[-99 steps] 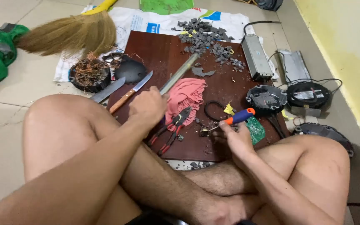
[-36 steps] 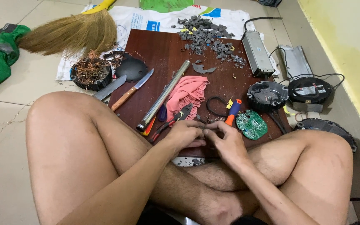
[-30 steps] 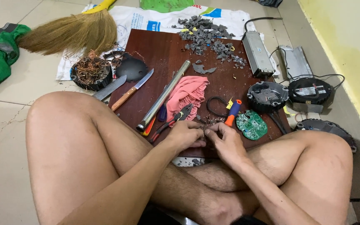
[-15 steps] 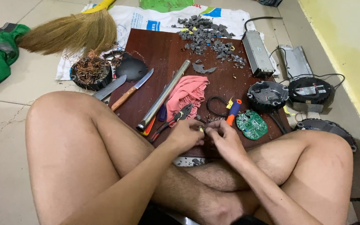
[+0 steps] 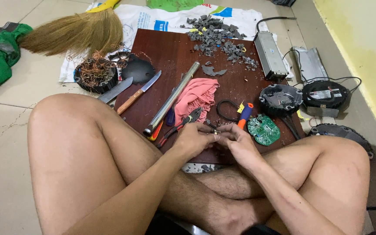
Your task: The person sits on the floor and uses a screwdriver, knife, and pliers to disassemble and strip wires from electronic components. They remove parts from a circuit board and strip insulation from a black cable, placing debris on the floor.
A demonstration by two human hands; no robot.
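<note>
I sit cross-legged on the floor at a dark red wooden board (image 5: 170,52). My left hand (image 5: 193,140) and my right hand (image 5: 236,141) meet at the board's near edge, fingertips pinched together on a small metal part (image 5: 216,132) that is mostly hidden. Just beyond my left hand lie red-handled pliers (image 5: 182,123). An orange and blue screwdriver (image 5: 244,115) and a green round circuit board (image 5: 263,129) lie just past my right hand.
On the board: a pink cloth (image 5: 195,97), a metal pipe (image 5: 172,97), a wooden-handled knife (image 5: 139,92), a heap of grey plastic fragments (image 5: 216,35). Around it: a broom (image 5: 72,31), a copper-wound coil (image 5: 95,74), a grey power supply box (image 5: 270,54), black round housings (image 5: 280,99).
Over three seconds my right hand put the screwdriver down on the board and my left hand drew back; both came together at the near edge and have stayed there on the small part.
</note>
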